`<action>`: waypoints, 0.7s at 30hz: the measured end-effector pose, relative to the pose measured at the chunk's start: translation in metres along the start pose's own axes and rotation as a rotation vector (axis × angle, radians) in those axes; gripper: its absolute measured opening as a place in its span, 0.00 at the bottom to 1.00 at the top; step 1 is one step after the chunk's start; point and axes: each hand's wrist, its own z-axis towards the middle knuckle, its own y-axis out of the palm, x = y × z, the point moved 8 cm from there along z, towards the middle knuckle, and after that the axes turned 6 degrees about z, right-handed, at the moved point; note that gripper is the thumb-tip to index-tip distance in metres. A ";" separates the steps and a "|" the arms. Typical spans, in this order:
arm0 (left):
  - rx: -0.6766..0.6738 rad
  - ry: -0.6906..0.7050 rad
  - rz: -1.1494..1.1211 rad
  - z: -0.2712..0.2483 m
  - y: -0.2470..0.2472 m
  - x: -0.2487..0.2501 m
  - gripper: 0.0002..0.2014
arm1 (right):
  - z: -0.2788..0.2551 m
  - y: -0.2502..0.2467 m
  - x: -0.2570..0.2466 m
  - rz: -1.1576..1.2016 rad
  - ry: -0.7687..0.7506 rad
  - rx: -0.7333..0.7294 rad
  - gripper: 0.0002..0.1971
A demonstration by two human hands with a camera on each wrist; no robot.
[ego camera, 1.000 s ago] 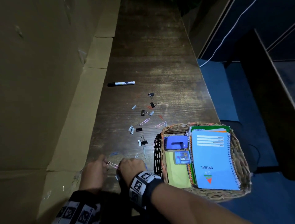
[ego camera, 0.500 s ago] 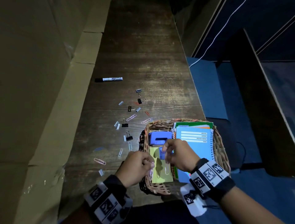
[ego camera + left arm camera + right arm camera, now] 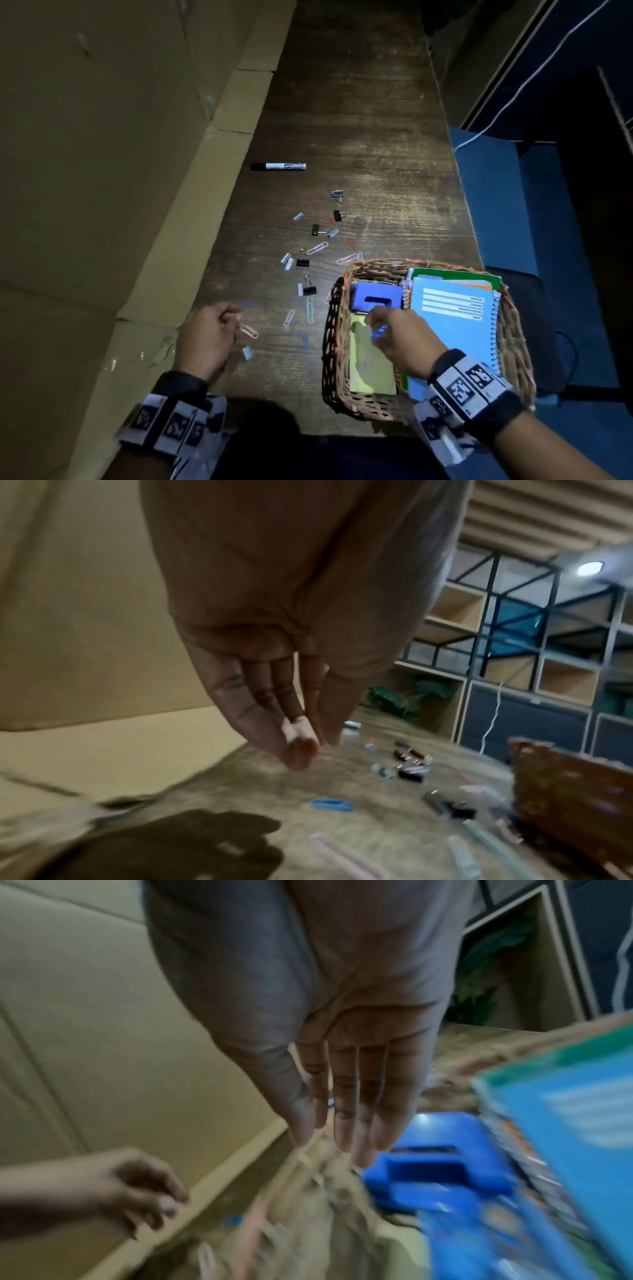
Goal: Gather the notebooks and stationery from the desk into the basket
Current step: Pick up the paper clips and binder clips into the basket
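Basket [image 3: 334,346] sits at the desk's [image 3: 376,137] near right corner, at about 4 o'clock from the loose clips, and already holds the notebooks [image 3: 455,329], a blue punch [image 3: 376,297] and a yellow pad [image 3: 371,371].

My left hand [image 3: 205,337] is over the desk at 9 o'clock from the basket, fingers drawn narrow with the tips bunched together; the wrist view shows nothing between them, though it is blurred. A pink clip [image 3: 249,331] lies just beside those fingertips, a small silver piece [image 3: 246,353] at 6 o'clock from it.

My right hand [image 3: 399,337] hangs over the basket interior, fingers straight and together in the wrist view, holding nothing I can see. A small blue glint shows under it; I cannot tell what it is.

Binder clips [image 3: 307,290] and paper clips [image 3: 310,310] are scattered at 12 o'clock from the hands. A marker [image 3: 278,166] lies well apart beyond them.

Judgement: notebooks done; small stationery is the step in hand. Next move calls for a fine pinch on the flat pink clip, then carrying it over the rim. Thin wire on wood will likely resist lifting.
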 end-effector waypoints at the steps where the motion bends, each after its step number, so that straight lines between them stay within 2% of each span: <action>1: 0.022 -0.008 0.137 0.003 -0.008 -0.013 0.04 | -0.003 -0.009 -0.016 -0.022 -0.040 0.036 0.14; 4: -0.024 0.071 0.264 0.011 -0.006 -0.029 0.05 | -0.007 -0.019 -0.083 0.018 -0.232 0.094 0.12; 6: -0.106 0.217 0.274 0.015 0.008 -0.023 0.07 | 0.000 -0.002 -0.125 -0.039 -0.332 0.029 0.13; 8: -0.185 0.313 0.309 0.019 0.025 -0.016 0.10 | 0.016 0.028 -0.154 -0.188 -0.362 -0.081 0.13; 11: -0.247 0.376 0.364 0.024 0.041 -0.012 0.12 | 0.054 0.064 -0.176 -0.401 -0.332 -0.143 0.14; 14: -0.271 0.442 0.417 0.026 0.049 -0.003 0.12 | 0.084 0.084 -0.175 -0.517 -0.254 -0.159 0.16; 17: -0.297 0.430 0.478 0.028 0.048 0.002 0.08 | 0.100 0.093 -0.172 -0.572 -0.175 -0.146 0.16; 21: -0.310 0.394 0.462 0.032 0.048 -0.006 0.05 | 0.106 0.098 -0.173 -0.586 -0.169 -0.118 0.17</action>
